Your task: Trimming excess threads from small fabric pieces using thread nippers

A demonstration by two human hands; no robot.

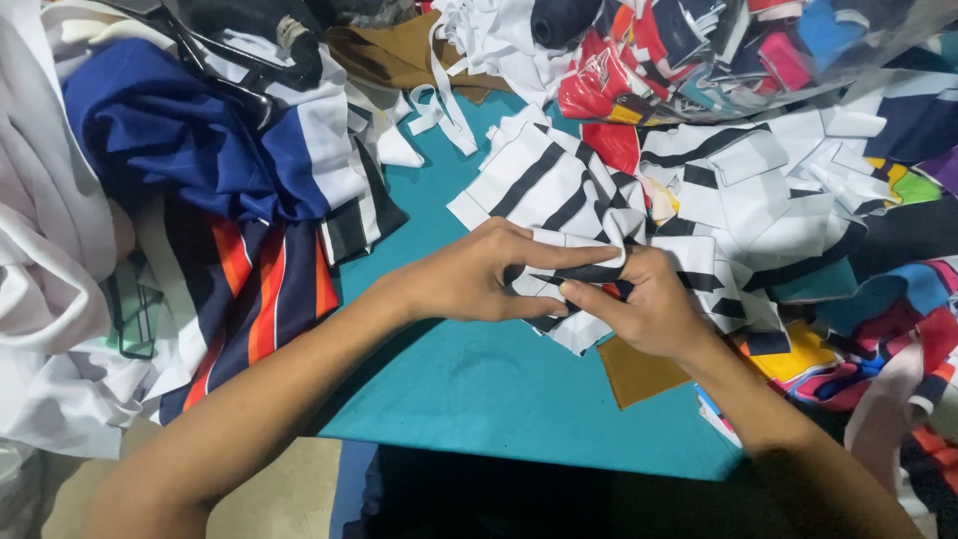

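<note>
My left hand [469, 274] and my right hand [654, 304] meet over a teal cloth-covered table [499, 389]. Both pinch the same small black-and-white striped fabric piece [579, 269] between thumb and fingers. The piece is folded and partly hidden by the fingers. It lies at the near edge of a spread of black-and-white striped fabric pieces [559, 180] that fans out behind the hands.
A heap of blue, white, navy and orange striped garments [230, 200] fills the left. Large black scissors [225, 60] rest on that heap. A clear plastic bag of colourful scraps [718, 45] sits at back right. A brown fabric piece [634, 371] and mixed scraps [878, 319] lie at right.
</note>
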